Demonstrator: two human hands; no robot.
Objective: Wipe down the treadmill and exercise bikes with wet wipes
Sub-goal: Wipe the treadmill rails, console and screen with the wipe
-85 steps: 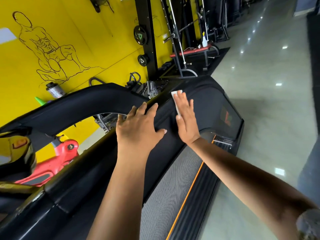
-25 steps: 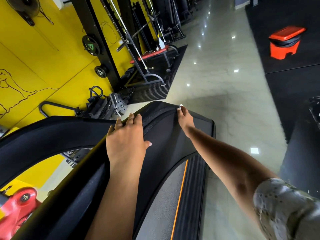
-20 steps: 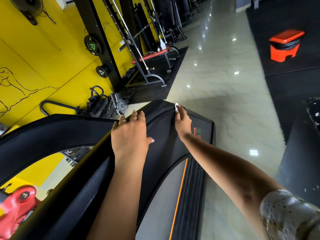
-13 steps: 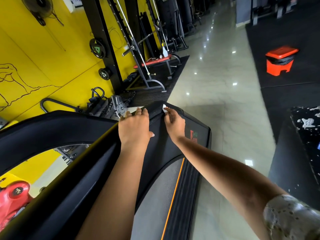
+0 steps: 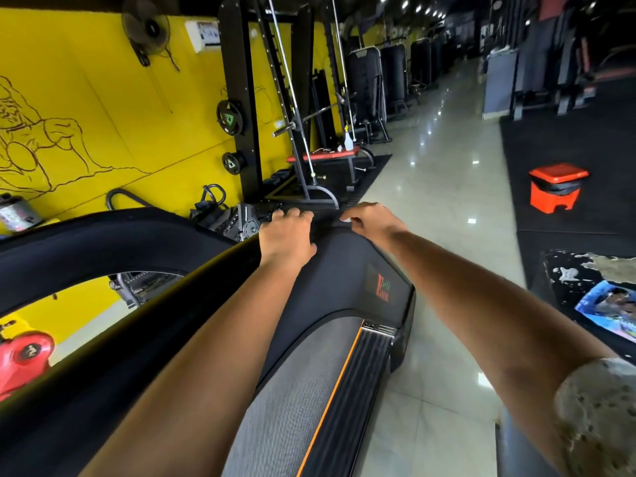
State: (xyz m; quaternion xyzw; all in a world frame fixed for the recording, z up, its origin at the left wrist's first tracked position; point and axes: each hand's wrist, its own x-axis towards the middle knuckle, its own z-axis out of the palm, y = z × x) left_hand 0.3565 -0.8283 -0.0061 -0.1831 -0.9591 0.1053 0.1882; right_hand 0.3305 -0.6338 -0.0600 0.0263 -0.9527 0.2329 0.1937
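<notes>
Treadmill point(image 5: 344, 270) runs from bottom centre up the middle of the frame: black front hood, grey belt point(image 5: 292, 390) below it, orange stripe along the belt's right edge. Small red logo on the right side of the hood.

Left grip point(image 5: 287, 235) has its palm on top of the hood, fingers bent over the far edge and holding it, thumb out to the right. Right grip point(image 5: 373, 222) is just beside it at the same far edge, fingers curled, pinching the wet wipe point(image 5: 345, 220). Only a small white bit of the wipe shows at the fingertips, down at the hood edge; contact can't be confirmed. The grips are near each other, not touching. Both forearms are bare, with a patterned sleeve point(image 5: 599, 407) at the right elbow.

Yellow wall point(image 5: 103, 98) with a line drawing on the left. Black rack with weight plates point(image 5: 230, 117) against it, wall fan point(image 5: 146, 29) above. Glossy tiled floor point(image 5: 440, 187) to the right of the treadmill. Orange bin point(image 5: 557, 187) stands on the black mat, well apart from the treadmill. Red machine part point(image 5: 24, 359) at lower left, behind the black handrail.
</notes>
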